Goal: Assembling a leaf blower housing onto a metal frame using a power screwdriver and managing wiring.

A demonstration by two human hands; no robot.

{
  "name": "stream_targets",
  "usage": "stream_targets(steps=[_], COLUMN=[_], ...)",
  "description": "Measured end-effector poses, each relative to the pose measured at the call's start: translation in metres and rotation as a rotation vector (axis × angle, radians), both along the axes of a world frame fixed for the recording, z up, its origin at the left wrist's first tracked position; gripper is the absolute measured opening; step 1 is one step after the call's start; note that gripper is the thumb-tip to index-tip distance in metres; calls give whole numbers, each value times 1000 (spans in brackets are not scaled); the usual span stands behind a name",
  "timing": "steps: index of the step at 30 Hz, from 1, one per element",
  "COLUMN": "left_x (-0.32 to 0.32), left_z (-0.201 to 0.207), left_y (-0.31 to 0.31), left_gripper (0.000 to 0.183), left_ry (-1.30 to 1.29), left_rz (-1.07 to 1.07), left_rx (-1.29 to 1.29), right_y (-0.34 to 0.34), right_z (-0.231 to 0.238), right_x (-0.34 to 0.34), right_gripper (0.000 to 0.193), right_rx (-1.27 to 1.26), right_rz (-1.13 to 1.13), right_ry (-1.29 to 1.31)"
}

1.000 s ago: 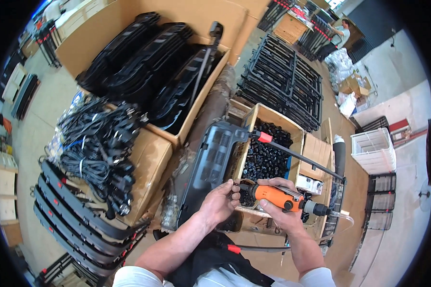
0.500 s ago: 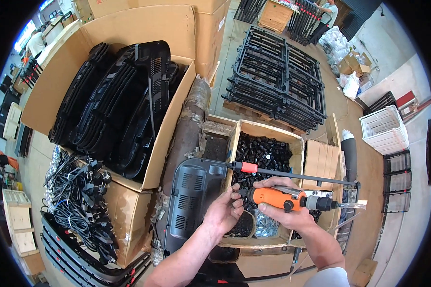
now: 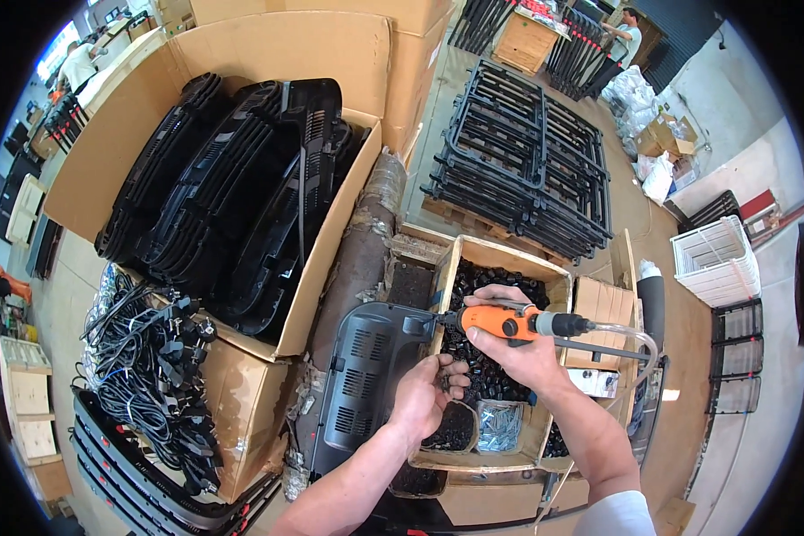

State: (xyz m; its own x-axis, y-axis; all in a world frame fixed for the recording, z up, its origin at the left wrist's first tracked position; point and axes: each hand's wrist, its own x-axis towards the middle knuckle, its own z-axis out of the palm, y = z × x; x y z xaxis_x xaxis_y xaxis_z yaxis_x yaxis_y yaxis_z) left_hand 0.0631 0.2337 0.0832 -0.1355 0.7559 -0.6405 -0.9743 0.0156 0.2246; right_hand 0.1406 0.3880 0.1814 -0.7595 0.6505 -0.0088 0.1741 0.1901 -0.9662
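In right hand, between fingers: orange power tool, nose leftward.

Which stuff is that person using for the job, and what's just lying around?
Seems part of the job:
orange power tool, held in the right hand
black vented panel, close to the tool's tip
left hand, near the panel; can't tell if it holds anything

Seems just lying about:
tangled black cables
stacked black frames
white basket
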Motion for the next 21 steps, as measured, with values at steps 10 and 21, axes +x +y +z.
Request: stream_targets(steps=[10, 21], left_x=[1, -12], left_z=[-16, -11], left_y=[-13, -16], left_gripper=[33, 26], left_ry=[101, 115], left_rz=[-56, -34], left_rx=[62, 37], right_y=[0, 2], right_z=[-13, -6], right_x=[-20, -21], right_gripper=[36, 37], right_rx=[216, 200], right_rz=[140, 152], right_ry=[-161, -205])
